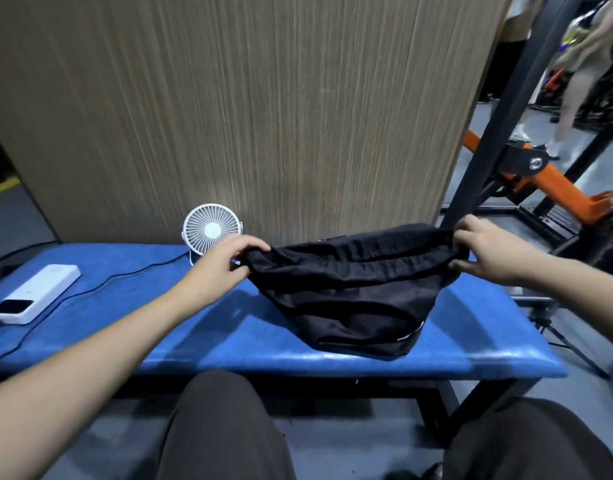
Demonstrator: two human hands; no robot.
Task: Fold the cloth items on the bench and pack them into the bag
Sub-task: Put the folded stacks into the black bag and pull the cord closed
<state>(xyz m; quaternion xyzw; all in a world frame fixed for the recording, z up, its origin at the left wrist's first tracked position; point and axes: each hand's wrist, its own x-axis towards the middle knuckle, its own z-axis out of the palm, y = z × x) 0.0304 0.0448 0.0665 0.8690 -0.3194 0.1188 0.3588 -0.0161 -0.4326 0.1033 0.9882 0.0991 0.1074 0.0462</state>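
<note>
Blue padding covered the long desk [249, 327] that ran across the view in front of a tall wood-grain panel [229, 109], and a person sat facing it with both arms stretched forward. On the right half of the desk lay the black cloth item [350, 292], a crumpled dark garment whose upper edge was lifted clear and stretched taut between the two hands, while its lower part sagged onto the padding near the front edge. Whether another dark piece or the bag itself sat behind it could not be told; no bag was plainly in view. The left hand [229, 261] was closed in a pinch on the left end of the raised edge, thumb over the fabric and fingers curled beneath; the right hand [485, 252] gripped the right end in the same way, fingers wrapped around the bunched hem. A white desk fan [211, 228] stood upright just behind the left hand, its black cable [100, 289] trailing leftward past a white power bank [35, 294] at the far left. The step in hand looked like spreading the garment before its first fold. Next would probably come laying it flat and smoothing it, then bringing one end across to the other with edges matched.
</note>
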